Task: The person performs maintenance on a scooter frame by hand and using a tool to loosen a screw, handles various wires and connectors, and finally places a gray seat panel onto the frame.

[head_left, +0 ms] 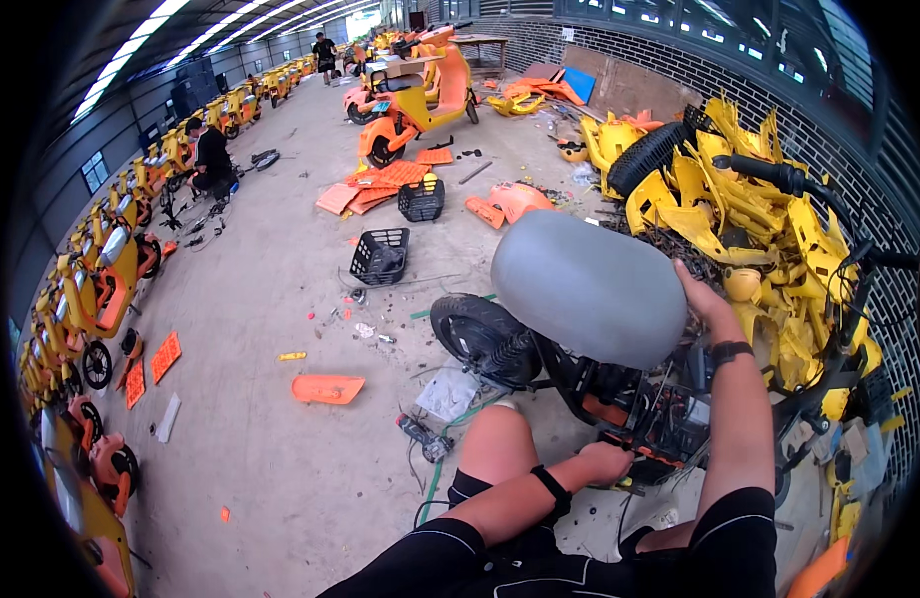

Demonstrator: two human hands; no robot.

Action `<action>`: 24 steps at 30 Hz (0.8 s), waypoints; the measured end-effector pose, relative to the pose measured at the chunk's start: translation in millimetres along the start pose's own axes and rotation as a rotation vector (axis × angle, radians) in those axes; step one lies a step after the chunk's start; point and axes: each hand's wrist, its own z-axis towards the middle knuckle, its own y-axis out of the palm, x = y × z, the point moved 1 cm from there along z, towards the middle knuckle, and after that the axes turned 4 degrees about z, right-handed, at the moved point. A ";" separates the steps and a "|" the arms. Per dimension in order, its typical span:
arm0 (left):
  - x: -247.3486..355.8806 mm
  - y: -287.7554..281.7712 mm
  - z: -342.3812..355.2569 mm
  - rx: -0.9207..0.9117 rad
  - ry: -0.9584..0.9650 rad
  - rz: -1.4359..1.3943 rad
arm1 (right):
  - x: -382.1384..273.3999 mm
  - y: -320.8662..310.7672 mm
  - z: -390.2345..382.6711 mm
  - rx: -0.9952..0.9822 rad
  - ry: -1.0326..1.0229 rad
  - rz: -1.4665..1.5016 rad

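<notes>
A stripped scooter (629, 419) stands in front of me, its black frame, wiring and inner parts bare. Its grey seat (590, 289) is tilted up on the frame, and the black rear wheel (480, 339) points to the left. My right hand (704, 299) grips the right edge of the seat, part of its fingers hidden behind it. Low on the frame, beside the wiring, my left hand (607, 462) is closed; what its fingers hold is hidden. A cordless power tool (423, 437) lies on the floor left of my knee.
Yellow body panels (719, 199) are heaped along the brick wall on the right. Black baskets (380, 256) and orange panels (326, 388) lie on the floor ahead. An orange and yellow scooter (420, 95) stands farther off. Parked scooters line the left; a person (213, 159) crouches near them.
</notes>
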 end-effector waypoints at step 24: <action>-46.6 -149.9 -100.6 0.401 -0.411 -0.232 | -25.3 27.5 -50.3 0.430 -0.214 0.026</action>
